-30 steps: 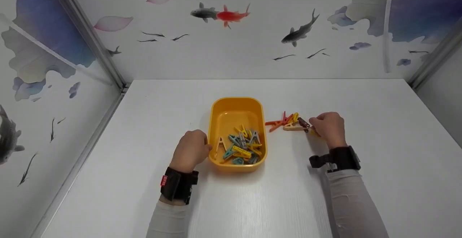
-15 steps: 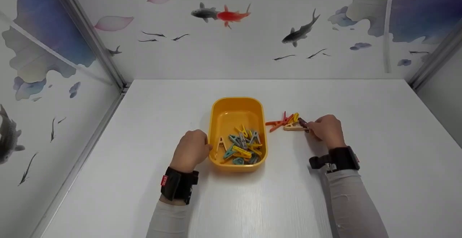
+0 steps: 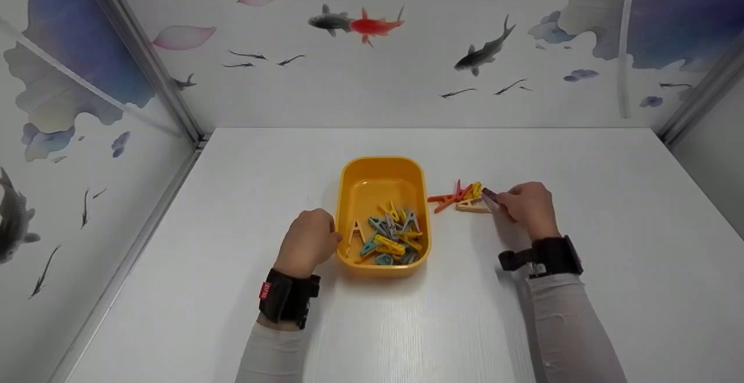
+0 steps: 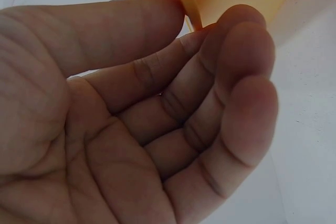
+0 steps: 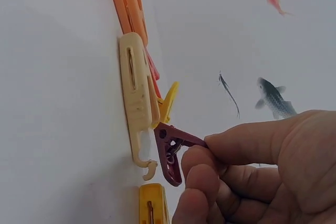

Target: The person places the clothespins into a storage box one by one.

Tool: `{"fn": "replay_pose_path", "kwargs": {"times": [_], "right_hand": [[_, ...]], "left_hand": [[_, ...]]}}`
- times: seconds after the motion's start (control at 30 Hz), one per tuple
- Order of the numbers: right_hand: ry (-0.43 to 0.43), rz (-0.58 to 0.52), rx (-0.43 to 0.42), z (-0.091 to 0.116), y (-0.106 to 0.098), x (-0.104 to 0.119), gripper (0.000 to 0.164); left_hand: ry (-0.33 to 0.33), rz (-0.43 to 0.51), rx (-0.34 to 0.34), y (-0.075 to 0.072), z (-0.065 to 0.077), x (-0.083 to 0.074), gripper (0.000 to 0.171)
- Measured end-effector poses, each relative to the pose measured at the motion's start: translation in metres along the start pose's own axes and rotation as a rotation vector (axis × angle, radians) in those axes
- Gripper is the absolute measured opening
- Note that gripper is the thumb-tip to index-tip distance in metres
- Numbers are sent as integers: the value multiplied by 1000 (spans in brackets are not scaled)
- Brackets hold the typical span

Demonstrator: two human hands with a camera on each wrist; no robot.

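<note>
My left hand (image 3: 307, 240) pinches the left rim of a yellow plastic basin (image 3: 381, 161) between thumb and index finger. In the left wrist view the other fingers (image 4: 249, 119) curl without holding anything. To the basin's right, my right hand (image 3: 530, 208) pinches one arm of a dark maroon clothespin (image 5: 173, 153) between thumb and fingers. A beige clothespin (image 5: 135, 85) with a hooked end lies right beside it. Orange-red clothespins (image 3: 446, 200) and a yellow clothespin (image 3: 476, 189) lie in the same small pile. Another yellow clothespin (image 5: 152, 203) shows at the right wrist view's bottom.
Inside the basin lie several yellow, teal and grey clothespins (image 3: 389, 243), and a beige one (image 3: 357, 232) leans near its left wall. The white table (image 3: 407, 336) meets a fish-printed back panel (image 3: 407, 92) and a left side panel (image 3: 116, 197).
My right hand has moved from the pile's right end to the maroon clothespin, gripped it and drawn it slightly off the beige one. The left hand and basin have stayed put.
</note>
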State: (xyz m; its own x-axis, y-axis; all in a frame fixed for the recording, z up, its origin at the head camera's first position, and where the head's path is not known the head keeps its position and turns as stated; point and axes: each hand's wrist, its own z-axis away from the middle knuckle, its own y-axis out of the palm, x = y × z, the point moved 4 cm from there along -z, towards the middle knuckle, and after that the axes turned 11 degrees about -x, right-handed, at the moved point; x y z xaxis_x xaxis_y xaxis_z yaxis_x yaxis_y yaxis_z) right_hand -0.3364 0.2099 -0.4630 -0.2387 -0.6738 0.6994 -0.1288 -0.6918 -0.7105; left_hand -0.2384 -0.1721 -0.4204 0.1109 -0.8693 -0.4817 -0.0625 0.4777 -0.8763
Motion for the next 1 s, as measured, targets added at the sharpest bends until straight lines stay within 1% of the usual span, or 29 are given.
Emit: {"fn": "replay_pose_path", "kwargs": {"times": [0.07, 0.2, 0.33, 0.53, 0.63, 0.83, 1.0], "right_hand": [[-13, -15, -5, 1, -2, 2, 32], [-70, -49, -22, 6, -6, 9, 31], [-134, -45, -39, 13, -11, 20, 32], [-262, -63, -68, 27, -17, 41, 30], [-311, -79, -81, 34, -18, 50, 27], [-412, -75, -111, 48, -13, 69, 23], [-480, -46, -109, 57, -1, 82, 22]], "left_hand": [[0, 2, 0, 0, 0, 0, 15], [-3, 3, -3, 0, 0, 0, 15], [-13, 3, 0, -1, 0, 0, 15], [-33, 4, 12, 0, 0, 0, 14], [-38, 4, 16, 0, 0, 0, 14], [-45, 0, 21, 0, 0, 0, 15], [-48, 2, 20, 0, 0, 0, 15]]}}
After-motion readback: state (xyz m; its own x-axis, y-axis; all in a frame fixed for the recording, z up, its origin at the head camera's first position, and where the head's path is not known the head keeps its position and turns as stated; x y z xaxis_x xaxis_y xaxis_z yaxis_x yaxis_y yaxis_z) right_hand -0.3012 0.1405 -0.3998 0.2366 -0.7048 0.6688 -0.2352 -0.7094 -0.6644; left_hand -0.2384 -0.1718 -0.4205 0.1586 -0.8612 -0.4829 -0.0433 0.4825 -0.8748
